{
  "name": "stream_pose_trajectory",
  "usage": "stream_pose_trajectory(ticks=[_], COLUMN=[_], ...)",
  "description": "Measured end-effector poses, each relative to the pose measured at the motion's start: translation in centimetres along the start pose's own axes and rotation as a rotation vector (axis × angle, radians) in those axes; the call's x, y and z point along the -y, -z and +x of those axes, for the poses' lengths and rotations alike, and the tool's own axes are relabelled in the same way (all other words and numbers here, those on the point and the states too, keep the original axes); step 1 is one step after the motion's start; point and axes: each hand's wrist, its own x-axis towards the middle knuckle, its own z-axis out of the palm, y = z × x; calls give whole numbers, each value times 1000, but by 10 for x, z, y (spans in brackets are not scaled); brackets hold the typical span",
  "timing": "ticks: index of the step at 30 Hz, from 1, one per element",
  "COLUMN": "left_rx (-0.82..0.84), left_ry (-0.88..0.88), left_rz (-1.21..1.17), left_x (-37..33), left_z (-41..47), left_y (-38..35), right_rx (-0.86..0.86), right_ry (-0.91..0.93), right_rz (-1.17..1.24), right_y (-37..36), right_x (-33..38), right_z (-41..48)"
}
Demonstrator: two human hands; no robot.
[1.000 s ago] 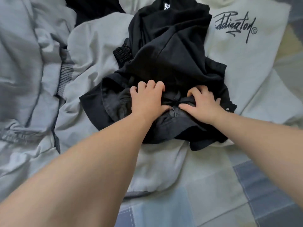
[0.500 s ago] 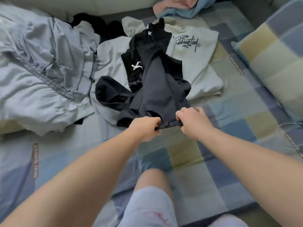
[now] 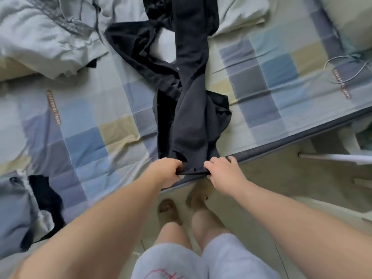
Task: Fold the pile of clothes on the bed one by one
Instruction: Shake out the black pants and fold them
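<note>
A black garment (image 3: 191,109) is stretched lengthwise across the bed (image 3: 84,137). Its far end runs out of view at the top and its near hem is drawn to the bed's edge. The hem is gripped at both ends. The left hand (image 3: 167,171) is clenched on the hem's left end, with the fingers curled round the cloth. The right hand (image 3: 223,172) is clenched on the right end in the same way. Between the two hands the hem is held taut, just over the bed's edge.

More black cloth (image 3: 136,43) is tangled against the garment's left side, further up; whether it belongs to the same piece cannot be told. A grey duvet (image 3: 40,31) is heaped well to the left of the garment's far end. A pale shirt (image 3: 241,15) is spread just right of that far end, and a pillow (image 3: 352,17) is seen beyond it. A thin cable (image 3: 327,63) is looped on the sheet well to the garment's right. Grey clothes (image 3: 14,208) are bunched with a black piece (image 3: 48,196) well to the left of the garment's near end. Below the hem the floor (image 3: 281,178) is seen, along with the person's legs, feet and pale shorts (image 3: 201,262).
</note>
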Motion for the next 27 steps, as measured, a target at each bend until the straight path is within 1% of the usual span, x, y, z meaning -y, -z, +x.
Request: stream_pose_trajectory(ticks=[2, 4, 8, 10, 12, 15, 18, 22, 27], left_rx=[-10, -75, -195, -200, -186, -171, -196, -298, -434], left_ry=[9, 22, 95, 170, 212, 197, 166, 182, 209], left_rz=[6, 57, 212, 272, 258, 181, 56, -88, -225], left_x=[14, 29, 58, 70, 77, 74, 57, 31, 12], left_z=[-16, -30, -55, -63, -64, -51, -22, 38, 150], left_y=[-22, -36, -43, -37, -30, -13, 12, 57, 126], right_rx=[7, -19, 30, 97, 112, 74, 66, -10, -47], right_ry=[2, -12, -26, -10, -17, -64, -106, -173, -182], right_rz=[28, 99, 255, 306, 347, 394, 417, 509, 587], right_y=[-22, -35, -42, -37, -29, -6, 29, 83, 130], right_x=[21, 39, 71, 79, 76, 54, 13, -49, -116], right_z=[-11, -16, -21, -20, -15, 1, 33, 97, 199])
